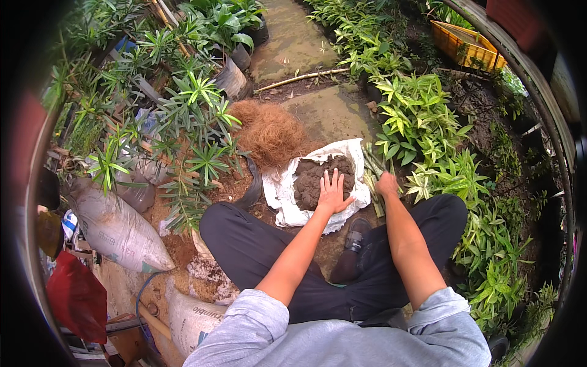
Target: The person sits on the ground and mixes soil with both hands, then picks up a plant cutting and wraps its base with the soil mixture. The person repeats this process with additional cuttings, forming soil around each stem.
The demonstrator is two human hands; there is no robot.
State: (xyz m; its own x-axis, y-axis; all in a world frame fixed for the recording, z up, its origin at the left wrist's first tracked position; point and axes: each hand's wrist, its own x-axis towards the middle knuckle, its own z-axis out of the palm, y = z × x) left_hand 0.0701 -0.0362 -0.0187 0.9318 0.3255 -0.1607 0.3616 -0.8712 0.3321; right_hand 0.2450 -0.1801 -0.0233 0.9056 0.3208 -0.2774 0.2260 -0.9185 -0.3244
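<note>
Dark, moist soil [306, 186] fills a white woven sack [280, 212] whose edge is turned down, on the ground between my knees. My left hand [333, 195] is over the right side of that soil, palm down with fingers spread, holding nothing. Just right of the sack lies a bundle of thick green plant stems [370, 176]. My right hand [386, 184] is closed around a stem of this bundle; its fingertips are hidden. Beyond the sack is a heap of brown coconut fibre [270, 133].
Potted plants [422, 124] line the right side, and leafy shrubs [192, 105] lean in from the left. Full sacks [121, 229] lie at left. A bamboo stick [302, 79] crosses the paved path [293, 41]. A yellow crate [467, 46] stands far right.
</note>
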